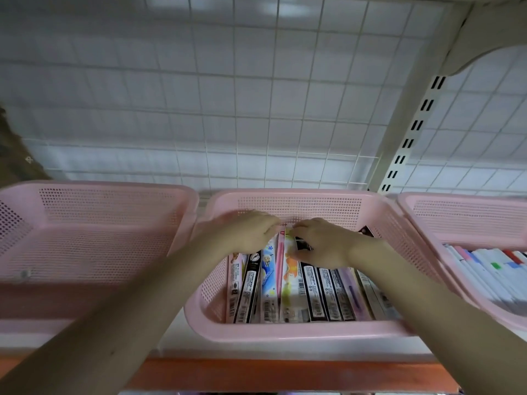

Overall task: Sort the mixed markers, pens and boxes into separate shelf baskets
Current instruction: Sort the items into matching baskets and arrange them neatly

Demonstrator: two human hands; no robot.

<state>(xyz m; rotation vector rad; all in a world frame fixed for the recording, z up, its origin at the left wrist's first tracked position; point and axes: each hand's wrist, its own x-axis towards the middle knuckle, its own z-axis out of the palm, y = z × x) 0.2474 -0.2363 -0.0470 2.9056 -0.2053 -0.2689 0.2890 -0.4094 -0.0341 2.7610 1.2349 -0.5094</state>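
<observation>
A pink mesh basket (285, 333) in the middle of the shelf holds several long, narrow pen boxes (312, 295) lying side by side. Both my hands reach into its far end. My left hand (248, 230) rests with curled fingers on the tops of the left boxes. My right hand (322, 243) lies over the middle boxes, its fingertips pinching the top of an orange-and-white box (291, 280). The two hands nearly touch. A pink basket (467, 220) at the right holds several white markers (490, 269).
A pink basket (94, 220) at the left holds only a small grey item (25, 274). A white wire grid (228, 109) backs the shelf, with a slotted upright post (410, 132) at the right. An orange strip (285, 374) runs along the shelf's front edge.
</observation>
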